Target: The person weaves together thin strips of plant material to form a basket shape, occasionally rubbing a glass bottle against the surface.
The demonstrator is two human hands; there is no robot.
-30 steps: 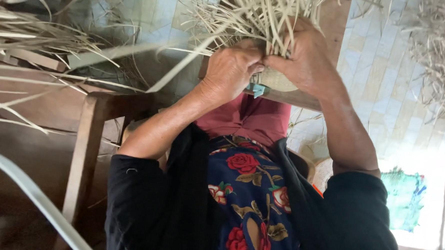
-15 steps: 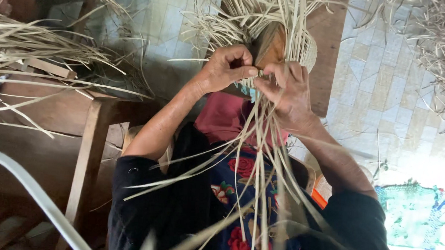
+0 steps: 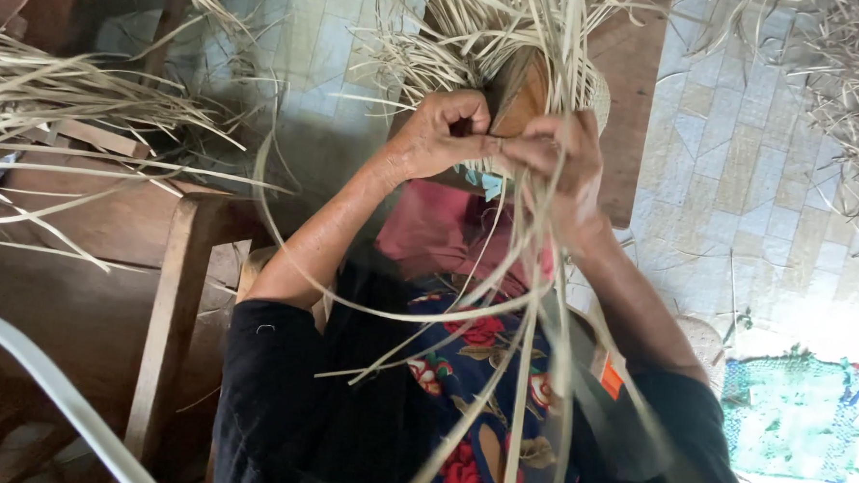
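Since half a second ago the hands sit a little higher and closer together, and more loose strands now hang down across the lap toward the camera.

The left hand [image 3: 444, 136] is curled tight, thumb and fingers pinching pale straw strips [image 3: 534, 275] against a brown wooden form [image 3: 518, 91]. The right hand [image 3: 563, 165] closes on the same bundle just beside it, fingers wrapped around several strips that trail down over the floral skirt [image 3: 470, 408]. Both hands almost touch above the knees.

A woven piece [image 3: 600, 94], perhaps a basket or hat edge, shows behind the form; whether it holds anything cannot be told, since the hands and strips cover it.

A heap of straw [image 3: 59, 109] lies on the wooden bench [image 3: 112, 218] at the left, cut off by the frame's edge. More straw [image 3: 851, 96] is cropped at the upper right, above a green mat [image 3: 793, 422] on the tiled floor [image 3: 731, 187]. A blurred pale tube [image 3: 46, 389] crosses the lower left corner.
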